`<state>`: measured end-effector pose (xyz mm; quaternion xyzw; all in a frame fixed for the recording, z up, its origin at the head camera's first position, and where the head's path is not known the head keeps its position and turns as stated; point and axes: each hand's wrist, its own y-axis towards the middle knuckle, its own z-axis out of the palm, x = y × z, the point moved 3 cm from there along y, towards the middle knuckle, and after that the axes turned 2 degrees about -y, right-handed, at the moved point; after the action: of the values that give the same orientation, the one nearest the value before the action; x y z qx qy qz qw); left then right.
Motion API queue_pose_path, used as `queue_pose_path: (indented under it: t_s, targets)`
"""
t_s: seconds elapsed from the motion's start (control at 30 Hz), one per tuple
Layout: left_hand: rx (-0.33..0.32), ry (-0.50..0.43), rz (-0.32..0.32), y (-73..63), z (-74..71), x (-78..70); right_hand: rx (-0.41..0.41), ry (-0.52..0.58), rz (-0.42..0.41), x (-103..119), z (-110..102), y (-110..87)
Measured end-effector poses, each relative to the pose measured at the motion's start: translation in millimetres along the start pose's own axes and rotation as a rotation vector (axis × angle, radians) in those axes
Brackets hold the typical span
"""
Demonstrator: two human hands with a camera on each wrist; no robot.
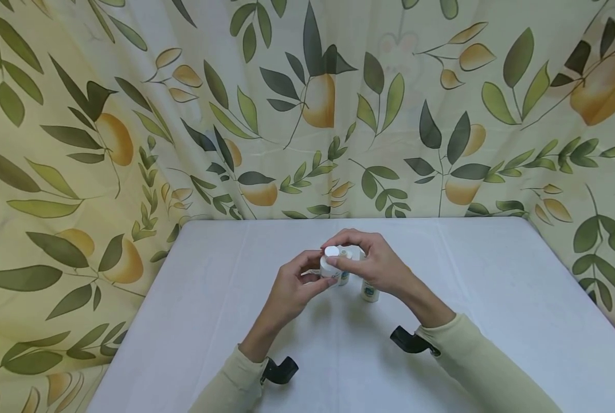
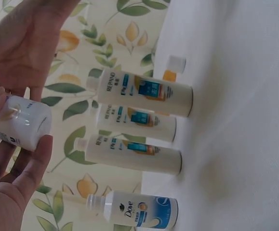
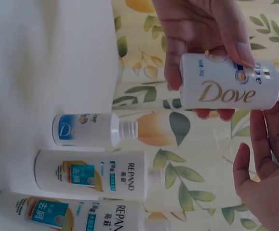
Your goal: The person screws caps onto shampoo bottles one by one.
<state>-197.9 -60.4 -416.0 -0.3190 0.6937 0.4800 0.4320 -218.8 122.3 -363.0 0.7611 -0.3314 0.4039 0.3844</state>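
Note:
Over the table, my left hand (image 1: pixel 294 287) grips the body of a white Dove bottle (image 3: pixel 226 84), which stands upright in its fingers and thumb. In the right wrist view the gold Dove lettering faces the camera. My right hand (image 1: pixel 376 261) pinches the white cap (image 1: pixel 331 251) at the bottle's top, thumb across its near side and fingers behind it. The left wrist view shows the bottle's lower part (image 2: pixel 26 120) between left-hand fingers, its cap out of frame.
On the white table (image 1: pixel 209 344) stand several pump-necked-looking bottles: REPAND bottles (image 2: pixel 144 94) and a blue-based Dove bottle (image 2: pixel 141 211). A small white-and-orange thing (image 2: pixel 176 63) sits behind them. A leaf-and-fruit patterned curtain (image 1: pixel 286 115) hangs along the table's far edge.

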Motion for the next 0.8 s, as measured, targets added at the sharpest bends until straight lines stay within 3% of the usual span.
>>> queue_pose_path:
  t_s: [0.43,0.67,0.8]
  targets:
    - [0.036,-0.008,-0.007,-0.7,-2.5,-1.8,-0.03,-0.027,-0.021,-4.1,0.6,-2.0]
    - [-0.007,0.014,0.015,-1.1,-2.6,-3.0,-0.069,-0.039,-0.058,-0.5,0.9,-1.1]
    - [-0.038,0.056,0.0,-1.2,-3.6,-5.3,-0.061,-0.043,-0.038,-2.1,1.6,0.3]
